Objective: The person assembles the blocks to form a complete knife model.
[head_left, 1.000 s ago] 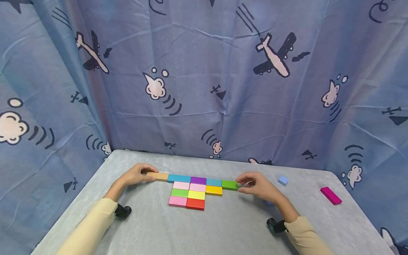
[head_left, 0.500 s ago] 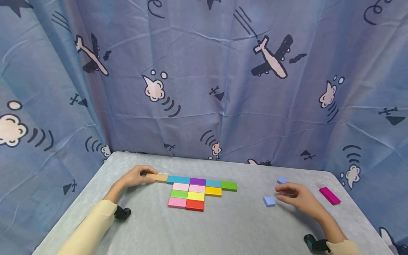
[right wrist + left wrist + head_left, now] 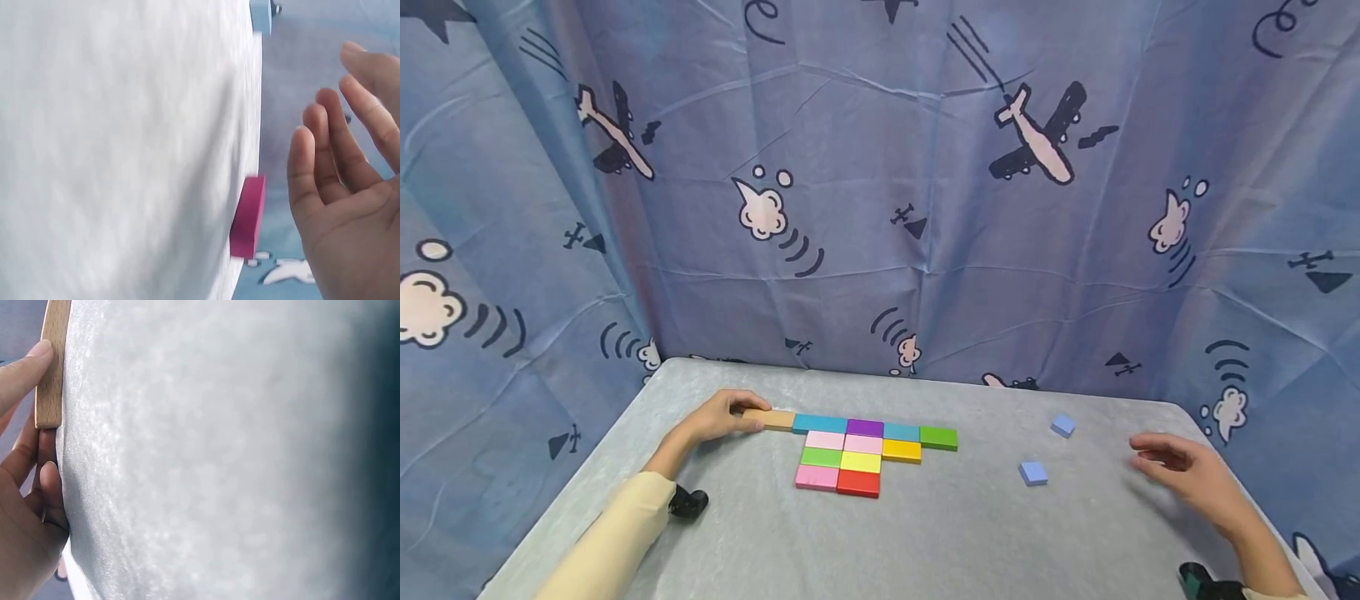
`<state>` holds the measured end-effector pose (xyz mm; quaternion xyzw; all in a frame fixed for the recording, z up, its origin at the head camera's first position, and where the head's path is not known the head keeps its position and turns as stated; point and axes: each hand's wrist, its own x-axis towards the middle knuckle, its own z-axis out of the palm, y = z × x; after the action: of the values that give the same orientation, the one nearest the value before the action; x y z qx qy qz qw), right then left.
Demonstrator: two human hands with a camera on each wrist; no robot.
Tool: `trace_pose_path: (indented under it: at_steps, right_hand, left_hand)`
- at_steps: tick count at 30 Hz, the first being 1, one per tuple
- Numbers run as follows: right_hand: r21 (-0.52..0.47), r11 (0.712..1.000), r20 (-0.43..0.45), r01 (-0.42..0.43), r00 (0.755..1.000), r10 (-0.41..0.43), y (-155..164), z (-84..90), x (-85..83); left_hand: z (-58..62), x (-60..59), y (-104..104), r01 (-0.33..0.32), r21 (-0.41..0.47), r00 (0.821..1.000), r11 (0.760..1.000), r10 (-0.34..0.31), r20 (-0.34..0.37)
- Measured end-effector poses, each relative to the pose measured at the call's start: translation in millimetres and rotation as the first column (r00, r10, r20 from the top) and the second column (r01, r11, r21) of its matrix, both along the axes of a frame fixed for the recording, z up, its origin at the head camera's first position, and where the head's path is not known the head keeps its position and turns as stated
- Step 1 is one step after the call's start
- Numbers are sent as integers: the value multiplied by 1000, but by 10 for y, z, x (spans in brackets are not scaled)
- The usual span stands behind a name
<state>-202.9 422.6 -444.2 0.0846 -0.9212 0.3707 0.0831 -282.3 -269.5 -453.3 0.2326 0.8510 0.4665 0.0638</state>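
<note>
Both hands are over the grey felt-covered surface (image 3: 925, 533). The left hand (image 3: 718, 417) rests at the left end of a row of flat coloured blocks, its thumb and fingers pinching the end of a plain tan wooden rectangular block (image 3: 771, 418); the left wrist view shows a fingertip (image 3: 37, 353) laid along that block's edge. This tan block touches a teal block (image 3: 820, 422), followed by a purple block (image 3: 866, 427), another teal block (image 3: 902, 432) and a green block (image 3: 939, 437). Below them sit two pale pink blocks (image 3: 846, 442) and a yellow-orange block (image 3: 902, 451), then a green and a yellow block (image 3: 841, 459), then a pink and a red block (image 3: 838, 481).

The right hand (image 3: 1183, 471) hovers near the surface's right edge, fingers relaxed and spread, holding nothing. In the right wrist view a magenta rectangular block (image 3: 248, 215) lies just beside its open fingers (image 3: 325, 156); the head view hides this block behind the hand. Two small light blue square blocks (image 3: 1033, 473) (image 3: 1063, 426) lie apart between the right hand and the arrangement.
</note>
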Motion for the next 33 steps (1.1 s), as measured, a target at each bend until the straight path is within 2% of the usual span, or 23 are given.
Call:
trace_pose_path:
  at_steps: [3, 7, 13, 17, 21, 33]
  right_hand:
    - [38, 999, -25, 33, 999, -32, 134, -3, -12]
    - [92, 994, -28, 67, 998, -64, 263, 5, -44]
    - [173, 978, 68, 115, 989, -128, 416, 30, -88]
    - [179, 977, 133, 112, 982, -137, 510, 17, -135]
    - [175, 976, 158, 126, 975, -154, 569, -36, -172]
    - [188, 969, 94, 159, 979, -179, 645, -177, -213]
  left_hand:
    - [26, 13, 16, 3, 6, 1000, 1000, -3, 3]
    - [-42, -40, -16, -4, -13, 1000, 1000, 4, -6]
    - [-126, -113, -69, -3, -18, 1000, 1000, 3, -8]
    - [-135, -122, -81, -3, -22, 1000, 1000, 3, -7]
    - [-138, -123, -86, -4, -30, 1000, 1000, 3, -11]
    - [-143, -101, -78, 2, -27, 1000, 1000, -2, -7]
